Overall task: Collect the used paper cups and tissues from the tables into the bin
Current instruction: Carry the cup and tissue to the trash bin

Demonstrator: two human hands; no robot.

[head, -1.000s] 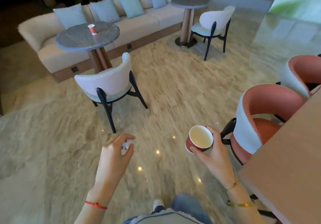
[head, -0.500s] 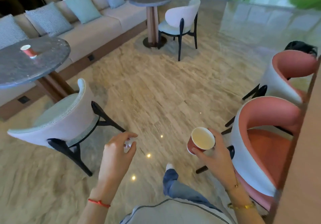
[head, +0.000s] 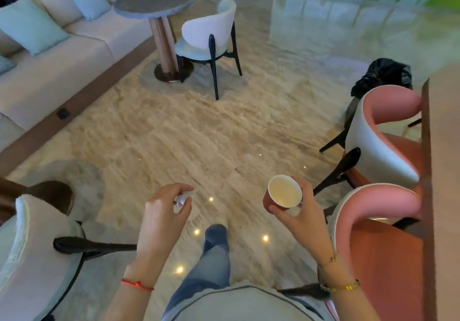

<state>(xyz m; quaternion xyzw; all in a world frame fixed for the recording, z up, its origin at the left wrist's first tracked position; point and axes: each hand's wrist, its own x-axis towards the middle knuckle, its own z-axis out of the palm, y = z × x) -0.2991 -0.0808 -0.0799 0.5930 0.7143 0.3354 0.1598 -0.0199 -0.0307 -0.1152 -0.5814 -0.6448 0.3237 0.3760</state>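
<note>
My right hand (head: 300, 217) grips a red paper cup (head: 282, 195) with a pale inside, held upright at waist height. A small crumpled white tissue (head: 181, 200) is pinched in the fingers of my left hand (head: 164, 217). Both hands are out in front of me over the marble floor. A bin lined with a black bag (head: 382, 76) stands at the far right, behind a pink chair.
Two pink chairs (head: 380, 131) stand along a wooden table edge (head: 445, 171) on the right. A white chair (head: 25, 251) is at lower left. Further off stand a round grey table (head: 151, 3), another white chair (head: 207, 34) and a sofa (head: 49, 71) with cushions.
The view has swung right as I walk: the round table with a red cup has left the frame, and the black-lined bin has come into sight. Both hands keep their holds.
</note>
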